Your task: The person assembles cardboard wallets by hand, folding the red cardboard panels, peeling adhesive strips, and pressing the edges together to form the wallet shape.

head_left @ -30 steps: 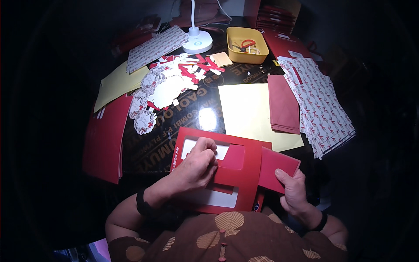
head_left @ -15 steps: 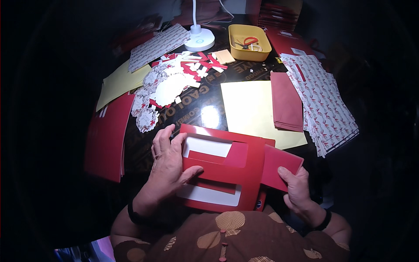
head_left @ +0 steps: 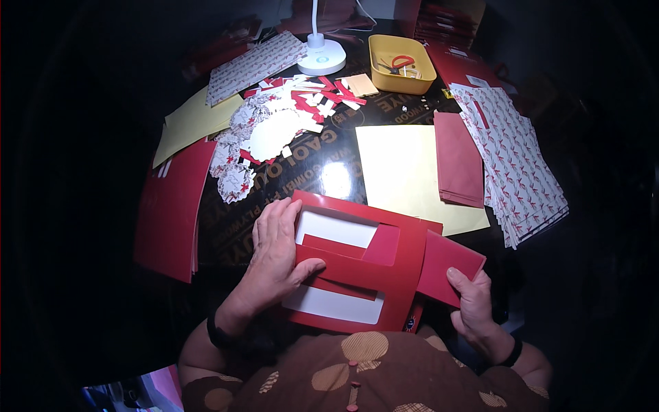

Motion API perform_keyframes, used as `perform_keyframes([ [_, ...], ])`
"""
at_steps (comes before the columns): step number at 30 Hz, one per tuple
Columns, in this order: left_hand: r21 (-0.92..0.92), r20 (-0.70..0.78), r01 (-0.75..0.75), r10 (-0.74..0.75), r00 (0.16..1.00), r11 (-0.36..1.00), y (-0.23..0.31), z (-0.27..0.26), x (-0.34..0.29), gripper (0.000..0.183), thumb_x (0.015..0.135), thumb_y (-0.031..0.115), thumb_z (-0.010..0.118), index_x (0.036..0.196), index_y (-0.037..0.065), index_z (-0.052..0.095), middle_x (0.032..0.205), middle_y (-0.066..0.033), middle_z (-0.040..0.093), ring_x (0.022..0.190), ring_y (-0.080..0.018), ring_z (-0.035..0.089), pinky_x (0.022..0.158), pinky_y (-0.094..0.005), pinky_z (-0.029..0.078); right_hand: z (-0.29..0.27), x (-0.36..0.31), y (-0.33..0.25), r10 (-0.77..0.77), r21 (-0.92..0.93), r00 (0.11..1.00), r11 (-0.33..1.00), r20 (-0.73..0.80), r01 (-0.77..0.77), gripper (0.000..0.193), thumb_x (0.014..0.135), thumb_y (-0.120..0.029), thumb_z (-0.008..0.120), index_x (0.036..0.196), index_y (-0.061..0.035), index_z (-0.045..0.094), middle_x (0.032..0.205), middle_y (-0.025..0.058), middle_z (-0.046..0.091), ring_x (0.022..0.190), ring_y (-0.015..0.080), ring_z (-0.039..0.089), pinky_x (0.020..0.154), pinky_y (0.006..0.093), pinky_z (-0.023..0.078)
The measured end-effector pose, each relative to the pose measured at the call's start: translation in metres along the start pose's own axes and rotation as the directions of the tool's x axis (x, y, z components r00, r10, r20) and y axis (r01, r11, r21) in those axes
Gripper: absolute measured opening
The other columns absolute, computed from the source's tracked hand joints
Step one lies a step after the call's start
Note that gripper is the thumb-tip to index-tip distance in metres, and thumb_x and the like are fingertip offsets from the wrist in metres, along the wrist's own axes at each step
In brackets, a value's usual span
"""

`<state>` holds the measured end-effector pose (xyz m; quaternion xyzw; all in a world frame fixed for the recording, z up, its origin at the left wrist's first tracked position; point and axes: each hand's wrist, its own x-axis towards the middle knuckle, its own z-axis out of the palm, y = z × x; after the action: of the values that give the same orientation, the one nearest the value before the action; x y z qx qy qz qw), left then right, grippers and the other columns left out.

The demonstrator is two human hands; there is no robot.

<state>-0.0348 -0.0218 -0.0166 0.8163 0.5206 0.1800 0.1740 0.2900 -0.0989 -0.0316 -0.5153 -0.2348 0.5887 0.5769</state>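
A red card folder (head_left: 343, 266) with two cut-out windows lies flat in front of my body. White card and red pieces show through its windows. My left hand (head_left: 278, 240) grips the folder's left edge, fingers behind it and thumb on the front. A pinkish-red envelope (head_left: 449, 264) sticks out of the folder's right side, partly inside it; its colour also shows in the upper window. My right hand (head_left: 472, 299) pinches the envelope's outer end, thumb on top.
Beyond lie a pale yellow sheet (head_left: 395, 165), dark red envelopes (head_left: 458, 161) and patterned papers (head_left: 515, 158). Left are red folders (head_left: 171, 213), another yellow sheet (head_left: 195, 127), die-cut labels and scraps (head_left: 274, 134). A yellow bin (head_left: 401, 82) holds red-handled scissors; a lamp base (head_left: 322, 58) stands beside it.
The whole scene has shifted slightly right in the picture. Both hands keep their hold, and the envelope stays partly inside the folder.
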Motion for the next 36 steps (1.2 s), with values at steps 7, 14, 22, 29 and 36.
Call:
perform_keyframes([
  [7,-0.043,0.058,0.013,-0.011,0.998,0.999,-0.003,0.002,0.005,0.104,0.083,0.023,0.080,0.156,-0.008,0.012,0.156,-0.0320,0.022,0.149,-0.0479,0.017,0.123,-0.0513,0.017,0.006,0.001,0.002,-0.028,0.037,1.000,0.999,0.010,0.028,0.027,0.097,0.001,0.059,0.124,0.0007,0.060,0.114,0.0109,0.070,0.100,0.0172,0.070,0.091,0.0334,0.057],
  [14,-0.343,-0.070,-0.051,0.029,0.997,0.938,-0.007,0.000,0.001,0.109,0.078,0.009,0.082,0.158,-0.006,0.010,0.156,-0.0292,0.023,0.149,-0.0423,0.025,0.122,-0.0454,0.025,-0.002,0.007,-0.004,0.006,0.076,0.995,0.997,0.103,-0.014,0.028,0.097,0.000,0.060,0.124,0.0001,0.061,0.115,0.0104,0.070,0.101,0.0168,0.070,0.093,0.0341,0.057],
  [22,-0.911,0.075,0.100,-0.079,0.994,0.401,-0.018,-0.006,-0.009,0.083,0.081,-0.004,0.081,0.150,-0.003,0.035,0.137,-0.0092,0.056,0.125,-0.0180,0.057,0.108,-0.0355,0.048,-0.011,0.014,-0.016,-0.058,0.091,0.979,0.995,0.195,0.041,0.026,0.095,0.000,0.065,0.121,-0.0004,0.067,0.111,0.0113,0.073,0.100,0.0183,0.071,0.093,0.0359,0.058],
  [29,-0.956,0.010,0.023,-0.045,0.999,0.291,-0.012,0.002,-0.021,0.081,0.079,-0.010,0.079,0.148,-0.001,0.038,0.138,-0.0117,0.058,0.127,-0.0182,0.058,0.107,-0.0354,0.049,-0.018,0.016,-0.014,-0.142,0.094,0.971,0.988,0.191,0.126,0.028,0.091,0.000,0.069,0.119,0.0000,0.068,0.110,0.0108,0.073,0.098,0.0195,0.071,0.091,0.0371,0.058],
  [36,-0.951,-0.042,-0.048,0.028,0.999,0.307,-0.016,0.003,-0.019,0.085,0.077,-0.010,0.080,0.149,-0.002,0.036,0.139,-0.0132,0.058,0.127,-0.0202,0.058,0.107,-0.0364,0.048,-0.025,0.015,-0.018,-0.119,0.049,0.973,0.993,0.199,0.111,0.028,0.091,-0.003,0.071,0.119,0.0002,0.068,0.107,0.0102,0.074,0.096,0.0190,0.071,0.090,0.0355,0.058],
])
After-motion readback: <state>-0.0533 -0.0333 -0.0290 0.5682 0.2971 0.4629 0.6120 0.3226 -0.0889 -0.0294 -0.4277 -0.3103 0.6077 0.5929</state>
